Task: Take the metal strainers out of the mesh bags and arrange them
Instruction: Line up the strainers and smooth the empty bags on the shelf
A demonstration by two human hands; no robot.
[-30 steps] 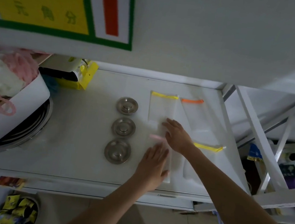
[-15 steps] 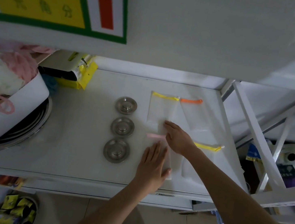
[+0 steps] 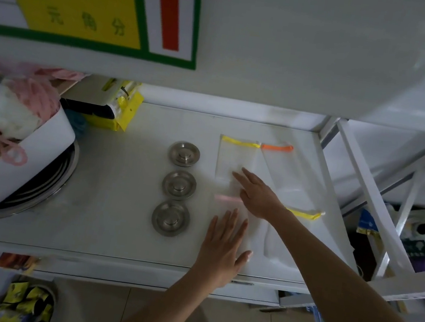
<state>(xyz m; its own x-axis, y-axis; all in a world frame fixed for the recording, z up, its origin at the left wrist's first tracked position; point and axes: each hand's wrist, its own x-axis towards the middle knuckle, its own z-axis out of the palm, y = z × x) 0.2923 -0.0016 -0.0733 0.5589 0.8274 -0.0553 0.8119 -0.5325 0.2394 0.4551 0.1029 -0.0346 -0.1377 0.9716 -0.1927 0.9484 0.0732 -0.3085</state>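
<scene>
From here, the column of three metal strainers (image 3: 178,186) splits the white shelf (image 3: 118,202). Left of the strainers lies a broad bare stretch, open to a reaching hand as far as the white bin (image 3: 15,160) heaped with soft stuff, which blocks the far left. Behind and left of the strainers a yellow packet (image 3: 124,113) crowds the back corner. Right of the strainers, flat mesh bags (image 3: 280,176) and both spread hands, left (image 3: 221,246) and right (image 3: 255,194), cover the surface. Overhead, the upper shelf board (image 3: 243,88) limits height.
</scene>
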